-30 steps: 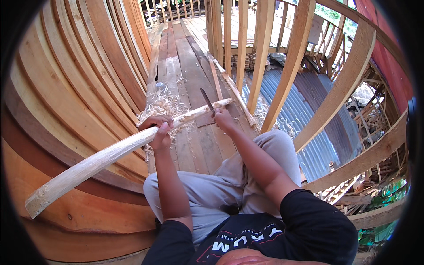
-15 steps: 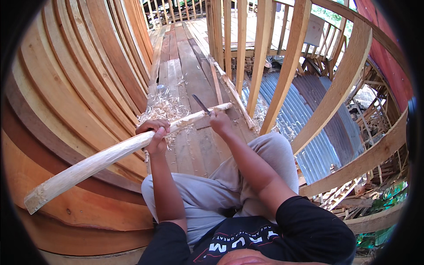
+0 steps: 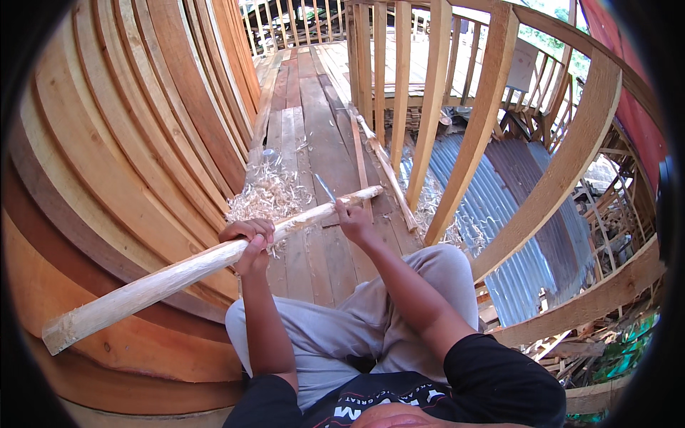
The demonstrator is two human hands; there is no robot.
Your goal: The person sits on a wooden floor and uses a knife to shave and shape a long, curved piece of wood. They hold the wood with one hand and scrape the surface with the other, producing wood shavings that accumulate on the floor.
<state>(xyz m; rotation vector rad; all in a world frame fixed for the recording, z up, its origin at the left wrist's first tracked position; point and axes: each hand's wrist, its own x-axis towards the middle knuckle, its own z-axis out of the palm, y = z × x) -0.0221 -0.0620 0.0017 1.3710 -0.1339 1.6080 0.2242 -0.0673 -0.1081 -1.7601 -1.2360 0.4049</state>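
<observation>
A long, pale, peeled wooden pole (image 3: 153, 285) slants across in front of me, its thick cut end at the lower left and its thinner end at the right. My left hand (image 3: 248, 244) is wrapped round the pole near its middle. In my right hand (image 3: 354, 220) is a knife (image 3: 326, 187), its blade pointing up and away to the left, close over the thin part of the pole. My fingers hide the knife's handle. Pale curled wood shavings (image 3: 267, 194) lie heaped on the floor just beyond the pole.
On the left rises a wall of overlapping planks (image 3: 114, 164). A railing of upright wooden slats (image 3: 474, 118) runs along the right, with corrugated metal sheets (image 3: 510, 214) and scrap wood below. Another thin peeled pole (image 3: 385, 167) lies on the plank floor (image 3: 314, 107) beside the railing.
The surroundings sit slightly lower in the picture. My right hand and the knife have shifted a little down relative to the pole, and the blade now catches the light. Both grips are unchanged.
</observation>
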